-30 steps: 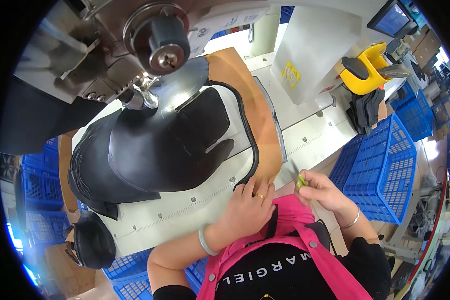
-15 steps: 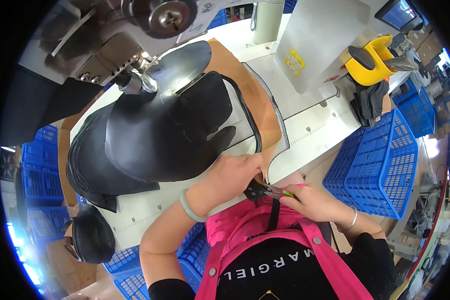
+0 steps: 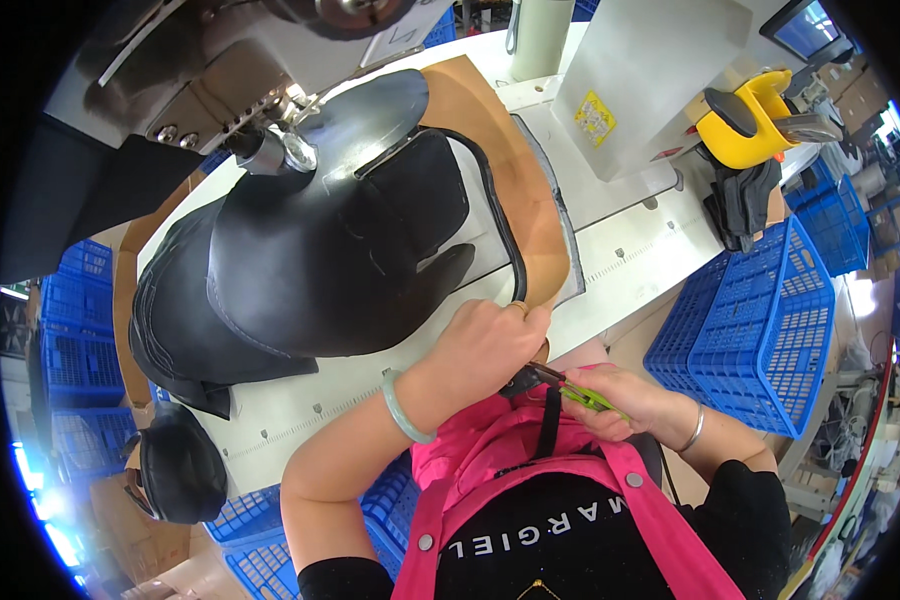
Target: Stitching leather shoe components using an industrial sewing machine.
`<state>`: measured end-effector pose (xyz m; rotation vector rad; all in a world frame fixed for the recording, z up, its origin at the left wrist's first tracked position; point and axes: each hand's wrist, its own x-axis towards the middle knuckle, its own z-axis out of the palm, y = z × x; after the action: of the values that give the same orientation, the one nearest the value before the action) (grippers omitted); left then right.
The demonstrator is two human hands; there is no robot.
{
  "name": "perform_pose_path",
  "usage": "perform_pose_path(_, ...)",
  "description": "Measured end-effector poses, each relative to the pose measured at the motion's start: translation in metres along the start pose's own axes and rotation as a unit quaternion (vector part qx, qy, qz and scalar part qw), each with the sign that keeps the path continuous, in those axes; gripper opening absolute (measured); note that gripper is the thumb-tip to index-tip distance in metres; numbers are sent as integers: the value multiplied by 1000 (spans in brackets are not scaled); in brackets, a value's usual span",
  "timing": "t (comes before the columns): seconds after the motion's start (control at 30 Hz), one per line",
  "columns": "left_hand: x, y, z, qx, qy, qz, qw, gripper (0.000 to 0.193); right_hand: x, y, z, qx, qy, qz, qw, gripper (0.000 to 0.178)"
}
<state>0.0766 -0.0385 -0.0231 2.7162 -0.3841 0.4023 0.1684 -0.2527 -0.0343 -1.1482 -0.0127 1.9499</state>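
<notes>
Left hand [image 3: 490, 345]: fingers bent, pinched on the lower end of the tan panel [image 3: 544, 215] with black piping [image 3: 503, 220], near the front edge of the table [image 3: 635, 265]. Right hand [image 3: 630, 400]: fingers curled round green-handled snips [image 3: 592, 397], blades pointing left below the left hand; can't tell if they touch material. Panel mostly flat on table, right of black leather pieces [image 3: 310, 265].
</notes>
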Motion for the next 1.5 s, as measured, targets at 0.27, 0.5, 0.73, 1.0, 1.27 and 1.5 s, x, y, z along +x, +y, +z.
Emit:
perform_pose_path(0.27,-1,0,3,13,-12,-16,1000,17,-2,2,10,-76,73,-40,994,49)
perform_pose_path(0.5,-9,-14,-5,-129,35,-58,989,12,-15,-13,-4,-201,120,-81,969,48)
perform_pose_path(0.73,-28,-8,-12,-309,32,-201,929,16,-25,-75,-67,-700,552,-328,312,30)
perform_pose_path(1.0,-35,24,8,-107,93,-235,962,45,9,-109,0,-712,224,-555,368,31)
perform_pose_path(1.27,-56,25,7,-239,136,-249,929,64,46,-115,21,-799,63,-367,471,28)
perform_pose_path(1.5,-72,35,9,-91,124,-173,973,67,72,-117,4,-778,70,-389,488,26)
